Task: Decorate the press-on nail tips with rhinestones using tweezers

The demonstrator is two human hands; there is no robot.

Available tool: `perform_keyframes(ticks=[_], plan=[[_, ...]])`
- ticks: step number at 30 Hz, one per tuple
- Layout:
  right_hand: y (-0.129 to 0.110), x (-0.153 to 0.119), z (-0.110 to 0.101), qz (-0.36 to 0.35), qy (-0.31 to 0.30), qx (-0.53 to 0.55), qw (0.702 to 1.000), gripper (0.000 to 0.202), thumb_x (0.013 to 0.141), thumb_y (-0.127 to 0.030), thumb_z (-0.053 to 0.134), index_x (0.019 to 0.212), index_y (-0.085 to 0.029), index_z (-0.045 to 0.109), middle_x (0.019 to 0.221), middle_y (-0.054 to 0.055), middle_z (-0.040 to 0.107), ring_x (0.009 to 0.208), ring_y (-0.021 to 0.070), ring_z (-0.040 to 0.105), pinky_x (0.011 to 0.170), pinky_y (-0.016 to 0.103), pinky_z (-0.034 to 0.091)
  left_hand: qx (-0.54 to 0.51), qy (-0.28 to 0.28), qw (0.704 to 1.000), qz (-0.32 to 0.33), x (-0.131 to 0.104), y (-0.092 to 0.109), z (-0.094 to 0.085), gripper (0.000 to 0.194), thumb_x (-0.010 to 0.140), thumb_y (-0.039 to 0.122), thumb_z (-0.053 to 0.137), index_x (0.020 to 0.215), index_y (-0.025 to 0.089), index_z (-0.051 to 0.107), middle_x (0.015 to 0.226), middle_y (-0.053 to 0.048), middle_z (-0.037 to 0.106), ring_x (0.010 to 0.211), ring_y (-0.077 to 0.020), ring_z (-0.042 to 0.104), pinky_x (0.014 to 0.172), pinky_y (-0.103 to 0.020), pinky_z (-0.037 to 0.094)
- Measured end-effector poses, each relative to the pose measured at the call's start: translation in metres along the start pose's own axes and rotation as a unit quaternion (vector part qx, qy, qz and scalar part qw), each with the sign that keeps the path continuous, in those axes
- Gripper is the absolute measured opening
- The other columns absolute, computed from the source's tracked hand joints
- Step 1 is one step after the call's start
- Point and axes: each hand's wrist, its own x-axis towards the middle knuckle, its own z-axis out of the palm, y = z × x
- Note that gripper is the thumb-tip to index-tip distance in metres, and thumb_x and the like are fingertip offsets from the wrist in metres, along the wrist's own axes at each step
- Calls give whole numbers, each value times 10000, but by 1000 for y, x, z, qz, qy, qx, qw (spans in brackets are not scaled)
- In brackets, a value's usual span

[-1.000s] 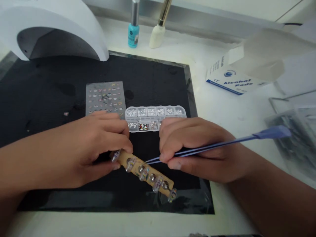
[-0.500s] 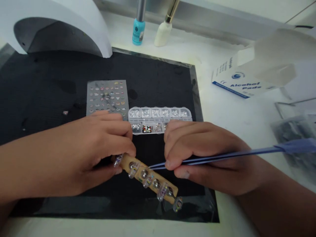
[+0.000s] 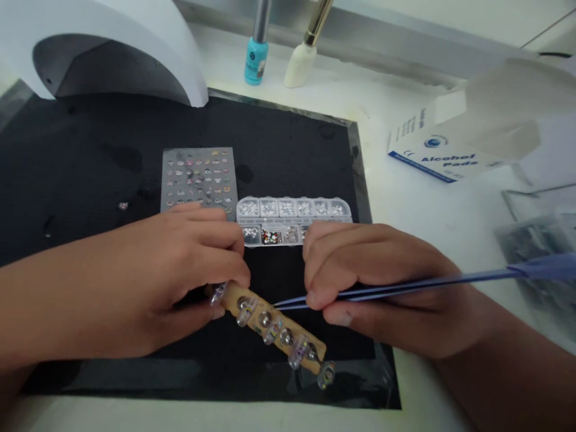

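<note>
My left hand (image 3: 180, 276) pinches the upper left end of a wooden nail-tip stand (image 3: 301, 331), a tan bar with round metal studs. Several clear, decorated false nails (image 3: 297, 353) are fixed along it. Closed around blue tweezers (image 3: 405, 290), my right hand (image 3: 373, 282) holds them nearly level, points to the left. Those points are close to the bar's upper edge, near its middle; whether they touch it or hold anything I cannot tell. Just beyond my hands lies a clear rhinestone box (image 3: 294, 220) with small compartments, partly covered by my right fingers.
A sticker sheet (image 3: 198, 174) lies on the black mat (image 3: 288, 144) behind my left hand. At the back left stands a white nail lamp (image 3: 184, 54). Blue (image 3: 255, 63) and cream polish bottles (image 3: 300, 65) stand behind the mat, with an alcohol pads box (image 3: 438, 147) to the right.
The whole view has shifted slightly, so everything sits a little lower and to the right. Both hands keep their grips, and the tweezers stay beside the stand.
</note>
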Motion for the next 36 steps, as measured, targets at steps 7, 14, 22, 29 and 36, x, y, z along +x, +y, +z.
perform_keyframes(ticks=[7, 14, 22, 29, 36], plan=[[3, 0, 0, -15, 0, 2, 1000, 178, 1019, -242, 627, 902, -120, 683, 752, 31, 698, 725, 115, 647, 788, 300, 520, 1, 9, 1000, 1, 0, 0, 1, 182, 949, 129, 569, 986, 280, 664, 913, 14, 619, 836, -175, 541, 769, -335, 387], [2, 1, 0, -7, -3, 11, 1000, 194, 1014, -225, 631, 883, -97, 693, 760, 48, 708, 738, 117, 654, 797, 298, 516, 8, 9, 1000, -3, -2, 1, 2, 177, 941, 136, 582, 984, 289, 661, 917, 19, 614, 848, -181, 537, 763, -326, 383], [2, 1, 0, -11, 5, 25, 1000, 174, 996, -199, 651, 874, -86, 701, 759, 59, 715, 734, 127, 658, 783, 304, 516, 1, 9, 1000, 1, -1, 0, 2, 178, 953, 143, 570, 984, 289, 667, 915, 9, 620, 846, -192, 548, 769, -326, 392], [5, 2, 0, -30, 7, 19, 999, 202, 1010, -228, 643, 865, -96, 691, 736, 41, 705, 722, 116, 659, 765, 299, 520, 7, 7, 1000, 6, 0, -1, 2, 184, 954, 131, 568, 996, 285, 660, 915, 28, 611, 848, -166, 541, 784, -311, 386], [1, 0, 0, -8, 2, 15, 1000, 164, 1005, -201, 638, 887, -101, 694, 751, 43, 706, 731, 123, 662, 790, 308, 523, 3, 25, 1000, -6, -1, 0, 4, 194, 939, 128, 571, 992, 287, 668, 923, 26, 617, 852, -168, 544, 770, -318, 390]])
